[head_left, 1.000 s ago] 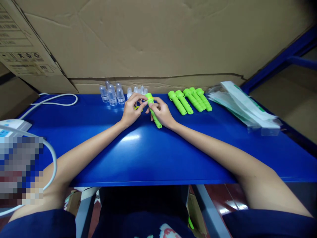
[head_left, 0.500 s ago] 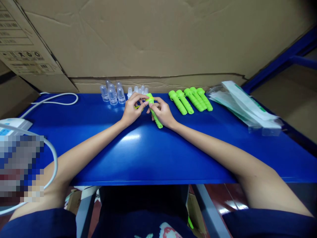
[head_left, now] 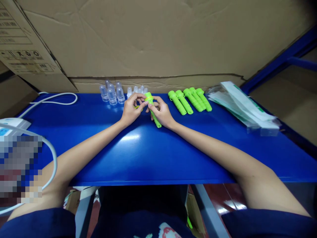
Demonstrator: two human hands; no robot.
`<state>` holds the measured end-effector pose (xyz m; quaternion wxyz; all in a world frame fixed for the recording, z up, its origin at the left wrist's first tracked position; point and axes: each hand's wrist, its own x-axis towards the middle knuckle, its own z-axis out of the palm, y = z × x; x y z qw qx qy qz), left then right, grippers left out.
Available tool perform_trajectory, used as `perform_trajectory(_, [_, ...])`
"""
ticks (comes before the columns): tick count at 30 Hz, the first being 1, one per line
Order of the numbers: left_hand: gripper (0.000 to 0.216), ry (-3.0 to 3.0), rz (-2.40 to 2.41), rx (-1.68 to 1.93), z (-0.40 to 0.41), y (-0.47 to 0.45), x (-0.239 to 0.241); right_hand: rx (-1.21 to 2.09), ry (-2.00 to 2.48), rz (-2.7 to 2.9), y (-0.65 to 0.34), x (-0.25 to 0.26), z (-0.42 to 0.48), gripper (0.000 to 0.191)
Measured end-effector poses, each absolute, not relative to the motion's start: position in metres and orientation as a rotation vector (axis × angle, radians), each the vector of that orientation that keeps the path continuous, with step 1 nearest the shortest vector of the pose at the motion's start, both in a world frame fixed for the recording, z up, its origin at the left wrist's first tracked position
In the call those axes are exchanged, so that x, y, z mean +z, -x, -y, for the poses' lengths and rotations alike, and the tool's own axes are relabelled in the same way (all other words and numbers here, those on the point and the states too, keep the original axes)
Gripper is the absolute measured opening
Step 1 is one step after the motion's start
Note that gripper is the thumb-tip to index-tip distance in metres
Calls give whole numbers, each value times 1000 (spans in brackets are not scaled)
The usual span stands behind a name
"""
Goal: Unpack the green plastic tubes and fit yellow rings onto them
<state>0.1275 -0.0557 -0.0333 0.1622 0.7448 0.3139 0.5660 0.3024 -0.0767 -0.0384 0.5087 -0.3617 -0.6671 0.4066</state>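
A lime-green flashlight-shaped tube (head_left: 155, 119) is held slanted above the table, its wider head up and its narrow end toward me. My right hand (head_left: 162, 112) is closed around its body just below the head. My left hand (head_left: 133, 108) pinches at the head's left side, by a yellowish ring. Below my left fingers a small yellow-green piece (head_left: 137, 106) shows, mostly hidden. To the right lie several similar green flashlight-shaped tubes (head_left: 177, 103). Clear domed plastic caps (head_left: 112, 96) stand left of my hands, and smaller clear caps (head_left: 129, 92) stand behind them.
The blue table (head_left: 153, 155) backs onto a cardboard wall (head_left: 158, 39). Clear plastic bags with white and green strips (head_left: 247, 105) lie at the right. A white cable (head_left: 55, 155) and a white power strip (head_left: 17, 127) occupy the left side.
My fingers shift slightly on the tube's head, and more of the head and its yellowish ring shows. Both hands keep their grip; the other items stay put.
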Motion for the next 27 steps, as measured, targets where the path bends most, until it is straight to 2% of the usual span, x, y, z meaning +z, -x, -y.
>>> perform_trajectory(13, [25,-2096,-909,1551,54,-125,-33,1007,903,1610,-305,-38,76,56])
perform_trajectory(27, [36,-2035,-873,1515,52,-125,-33,1012,904,1619,-305,-38,77,54])
